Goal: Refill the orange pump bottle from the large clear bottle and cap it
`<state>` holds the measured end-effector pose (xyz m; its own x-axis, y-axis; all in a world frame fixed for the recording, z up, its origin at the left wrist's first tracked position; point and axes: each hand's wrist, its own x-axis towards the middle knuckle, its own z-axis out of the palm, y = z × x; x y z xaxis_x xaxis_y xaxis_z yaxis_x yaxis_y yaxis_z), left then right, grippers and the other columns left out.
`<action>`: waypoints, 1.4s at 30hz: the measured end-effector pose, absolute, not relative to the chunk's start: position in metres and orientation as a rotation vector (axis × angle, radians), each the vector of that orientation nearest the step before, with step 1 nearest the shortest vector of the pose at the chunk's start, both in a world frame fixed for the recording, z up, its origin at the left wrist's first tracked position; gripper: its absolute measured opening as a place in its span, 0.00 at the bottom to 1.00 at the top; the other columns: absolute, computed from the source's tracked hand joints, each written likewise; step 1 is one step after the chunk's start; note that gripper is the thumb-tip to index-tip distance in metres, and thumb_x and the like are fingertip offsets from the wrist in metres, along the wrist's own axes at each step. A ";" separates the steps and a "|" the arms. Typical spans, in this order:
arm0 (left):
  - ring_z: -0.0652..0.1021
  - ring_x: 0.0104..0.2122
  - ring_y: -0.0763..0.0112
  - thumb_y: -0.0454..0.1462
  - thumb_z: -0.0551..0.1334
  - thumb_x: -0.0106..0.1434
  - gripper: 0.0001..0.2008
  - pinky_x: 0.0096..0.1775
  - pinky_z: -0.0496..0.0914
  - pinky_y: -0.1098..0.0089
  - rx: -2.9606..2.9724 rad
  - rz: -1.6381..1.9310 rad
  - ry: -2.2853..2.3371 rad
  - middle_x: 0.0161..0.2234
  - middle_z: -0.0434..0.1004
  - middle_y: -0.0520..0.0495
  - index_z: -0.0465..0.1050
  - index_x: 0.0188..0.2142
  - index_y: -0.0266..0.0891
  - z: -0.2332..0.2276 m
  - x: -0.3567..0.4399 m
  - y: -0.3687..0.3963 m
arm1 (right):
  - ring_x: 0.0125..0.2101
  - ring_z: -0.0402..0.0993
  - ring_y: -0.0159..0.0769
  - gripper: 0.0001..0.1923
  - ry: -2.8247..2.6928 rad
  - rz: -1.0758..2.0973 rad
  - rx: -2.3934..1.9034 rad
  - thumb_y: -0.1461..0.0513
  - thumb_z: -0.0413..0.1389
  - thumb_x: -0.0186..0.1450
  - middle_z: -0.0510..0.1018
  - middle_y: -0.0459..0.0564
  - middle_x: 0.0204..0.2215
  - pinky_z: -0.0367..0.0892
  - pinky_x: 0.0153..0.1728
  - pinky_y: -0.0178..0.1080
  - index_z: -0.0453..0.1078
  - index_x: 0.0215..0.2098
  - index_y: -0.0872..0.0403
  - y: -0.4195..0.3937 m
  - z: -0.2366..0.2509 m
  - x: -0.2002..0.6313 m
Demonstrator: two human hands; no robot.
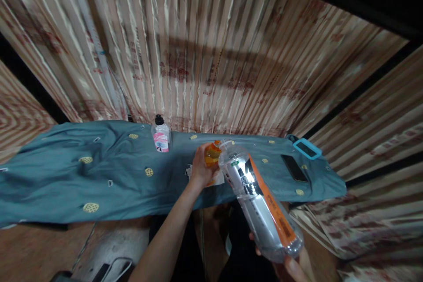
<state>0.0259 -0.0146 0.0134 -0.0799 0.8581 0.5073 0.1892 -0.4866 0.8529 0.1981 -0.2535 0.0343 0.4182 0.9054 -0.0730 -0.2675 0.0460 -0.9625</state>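
Observation:
My left hand point(200, 168) is wrapped round a small orange see-through container point(212, 155), close above the cloth-covered table. In my right hand point(292, 269) is a large clear plastic bottle point(256, 205) with a silver and orange label, gripped near its base. The bottle is tilted, its open neck pointing up and left, right beside the top of the orange container. Whether the two rims touch, I cannot tell. Under my left hand lies a white and orange piece of paper or packet point(218, 179), partly hidden.
A clear bottle with a black cap and pink label point(161, 135) stands at the back left. To the right lie a dark phone point(294, 168) and a blue-framed object point(307, 148). A blue-green patterned cloth point(122, 185) covers the narrow table, with a pleated curtain point(198, 53) behind.

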 end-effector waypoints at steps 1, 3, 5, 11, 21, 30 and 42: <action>0.78 0.50 0.57 0.30 0.70 0.49 0.30 0.53 0.72 0.56 1.658 1.605 1.138 0.50 0.77 0.45 0.67 0.52 0.43 0.014 0.026 -0.015 | 0.30 0.82 0.43 0.35 -0.676 1.011 -1.191 0.42 0.66 0.55 0.88 0.55 0.38 0.71 0.37 0.41 0.73 0.55 0.50 -0.254 0.034 0.198; 0.78 0.50 0.57 0.30 0.70 0.49 0.30 0.53 0.71 0.56 1.653 1.592 1.147 0.50 0.77 0.44 0.67 0.51 0.42 0.015 0.025 -0.015 | 0.30 0.82 0.44 0.35 -0.669 1.010 -1.190 0.42 0.67 0.55 0.87 0.56 0.38 0.71 0.38 0.42 0.73 0.54 0.50 -0.255 0.034 0.198; 0.78 0.50 0.57 0.30 0.70 0.49 0.30 0.53 0.71 0.56 1.654 1.584 1.144 0.50 0.77 0.44 0.67 0.51 0.42 0.016 0.025 -0.015 | 0.31 0.82 0.45 0.36 -0.667 1.010 -1.201 0.42 0.66 0.55 0.87 0.56 0.38 0.71 0.39 0.43 0.73 0.55 0.50 -0.255 0.034 0.198; 0.78 0.48 0.58 0.31 0.71 0.49 0.30 0.52 0.72 0.57 1.650 1.593 1.139 0.49 0.77 0.45 0.67 0.51 0.43 0.015 0.025 -0.015 | 0.30 0.82 0.43 0.33 -0.658 1.027 -1.177 0.42 0.66 0.55 0.88 0.55 0.38 0.71 0.38 0.41 0.74 0.53 0.48 -0.255 0.040 0.195; 0.78 0.48 0.58 0.30 0.70 0.49 0.30 0.52 0.72 0.57 1.657 1.590 1.127 0.49 0.77 0.45 0.67 0.52 0.42 0.013 0.025 -0.014 | 0.32 0.84 0.47 0.39 -0.677 1.033 -1.179 0.41 0.69 0.51 0.87 0.56 0.39 0.73 0.33 0.42 0.73 0.56 0.50 -0.251 0.046 0.196; 0.78 0.49 0.59 0.31 0.71 0.48 0.31 0.53 0.72 0.57 1.639 1.591 1.128 0.49 0.77 0.46 0.67 0.51 0.44 0.013 0.025 -0.014 | 0.29 0.81 0.47 0.40 -0.755 1.002 -1.233 0.41 0.69 0.50 0.87 0.55 0.37 0.72 0.34 0.44 0.73 0.56 0.51 -0.252 0.046 0.198; 0.77 0.50 0.57 0.30 0.71 0.49 0.30 0.54 0.71 0.55 1.628 1.551 1.128 0.50 0.76 0.45 0.67 0.52 0.43 0.017 0.024 -0.016 | 0.33 0.81 0.45 0.26 -0.695 1.016 -1.178 0.42 0.68 0.53 0.87 0.55 0.40 0.70 0.32 0.39 0.75 0.41 0.48 -0.246 0.054 0.195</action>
<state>0.0235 -0.0161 0.0173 -0.0519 0.8865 0.4598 0.1644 -0.4465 0.8795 0.1955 -0.2465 0.0539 0.4084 0.9106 -0.0627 -0.2713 0.0555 -0.9609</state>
